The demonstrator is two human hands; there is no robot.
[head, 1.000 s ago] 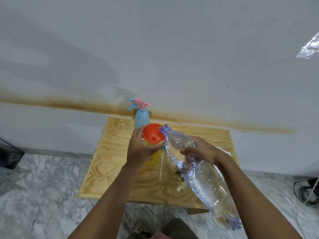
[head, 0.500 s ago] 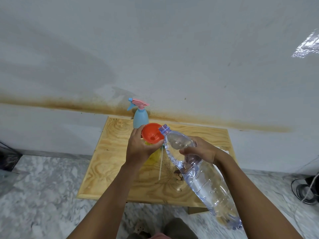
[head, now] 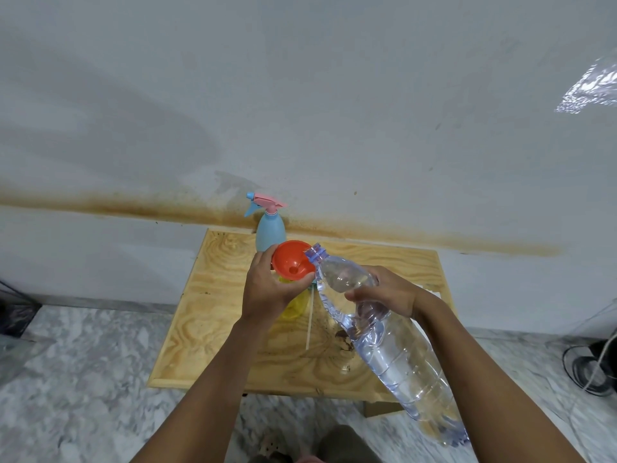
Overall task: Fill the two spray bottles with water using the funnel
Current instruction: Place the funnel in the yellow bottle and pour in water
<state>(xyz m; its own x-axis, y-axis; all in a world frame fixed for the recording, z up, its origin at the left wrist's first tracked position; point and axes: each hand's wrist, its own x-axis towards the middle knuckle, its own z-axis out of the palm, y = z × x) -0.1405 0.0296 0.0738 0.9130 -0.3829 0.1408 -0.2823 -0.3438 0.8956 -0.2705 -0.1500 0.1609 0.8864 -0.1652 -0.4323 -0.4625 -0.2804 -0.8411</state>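
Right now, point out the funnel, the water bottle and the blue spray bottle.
funnel [head: 291,259]: head view, inside of its orange bowl.
water bottle [head: 397,362]: head view, clear ribbed body.
blue spray bottle [head: 270,232]: head view, blue body under the trigger.

Left hand [head: 267,290], right hand [head: 389,292], funnel [head: 292,262] and water bottle [head: 400,355] have merely drifted slightly leftward.

Head-worn view, downward over table [head: 213,315]
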